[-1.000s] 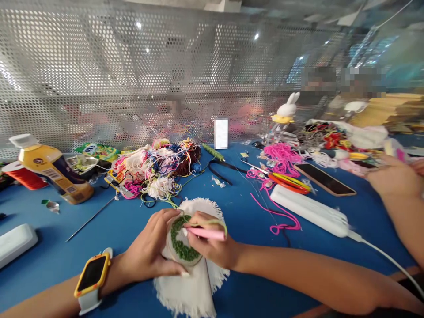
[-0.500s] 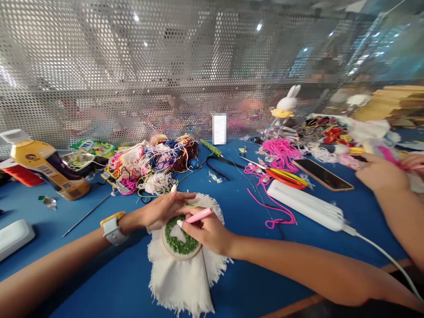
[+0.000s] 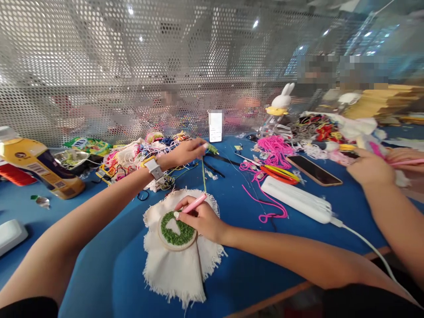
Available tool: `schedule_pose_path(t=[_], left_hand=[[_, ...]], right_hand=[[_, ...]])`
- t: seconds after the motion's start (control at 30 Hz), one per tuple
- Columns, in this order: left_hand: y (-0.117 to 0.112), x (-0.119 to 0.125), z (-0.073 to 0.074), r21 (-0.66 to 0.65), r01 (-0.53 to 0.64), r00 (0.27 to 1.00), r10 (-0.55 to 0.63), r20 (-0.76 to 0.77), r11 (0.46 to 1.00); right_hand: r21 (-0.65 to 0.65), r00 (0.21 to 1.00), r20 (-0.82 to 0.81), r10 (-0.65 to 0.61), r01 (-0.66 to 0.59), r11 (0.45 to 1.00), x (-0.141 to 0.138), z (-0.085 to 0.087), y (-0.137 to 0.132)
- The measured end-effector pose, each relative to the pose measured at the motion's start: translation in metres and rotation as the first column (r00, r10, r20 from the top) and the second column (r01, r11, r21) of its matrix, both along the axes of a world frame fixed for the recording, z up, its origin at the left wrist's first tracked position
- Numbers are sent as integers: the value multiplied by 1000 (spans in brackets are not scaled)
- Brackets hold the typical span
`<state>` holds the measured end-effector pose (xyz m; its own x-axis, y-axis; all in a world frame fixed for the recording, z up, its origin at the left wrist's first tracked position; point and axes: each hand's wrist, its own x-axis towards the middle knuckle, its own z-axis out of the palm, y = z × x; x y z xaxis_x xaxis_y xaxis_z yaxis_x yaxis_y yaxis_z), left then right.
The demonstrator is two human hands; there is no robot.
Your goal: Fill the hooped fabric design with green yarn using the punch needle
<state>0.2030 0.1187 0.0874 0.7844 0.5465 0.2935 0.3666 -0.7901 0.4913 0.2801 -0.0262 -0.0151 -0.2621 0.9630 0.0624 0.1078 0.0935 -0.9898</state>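
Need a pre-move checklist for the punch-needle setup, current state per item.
1. Pink pen in the right hand: ok, held.
2. Pen tip in the fabric: cannot tell, fingers hide it.
3. Left hand steadying the hoop: not ok, it is out by the green yarn bundle.
4. Left hand's grip on yarn: cannot tell.
5. Green strand free of knots: ok, none visible along its run toward the pen.
6. Loose pink yarn clear of the white cloth: ok, apart.

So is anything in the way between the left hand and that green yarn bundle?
Nothing that I can see. The left hand has its fingertips right by the green yarn bundle; I can't tell whether they touch.
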Motion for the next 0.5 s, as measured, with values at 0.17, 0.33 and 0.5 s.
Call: schedule_pose_path(t=[0.17, 0.33, 0.5], left_hand=[[-40, -34, -14, 242, -82, 975, 128, -180, 967], [-98, -110, -47, 343, -137, 942, 229, -244, 929], [-131, -151, -73, 14, -274, 950, 273, -153, 962]], right_hand=[[29, 1000, 5, -6, 6, 1000, 0, -2, -2], [45, 1000, 9, -8, 7, 999, -1, 0, -5], [68, 999, -25, -23, 25, 997, -1, 5, -9]])
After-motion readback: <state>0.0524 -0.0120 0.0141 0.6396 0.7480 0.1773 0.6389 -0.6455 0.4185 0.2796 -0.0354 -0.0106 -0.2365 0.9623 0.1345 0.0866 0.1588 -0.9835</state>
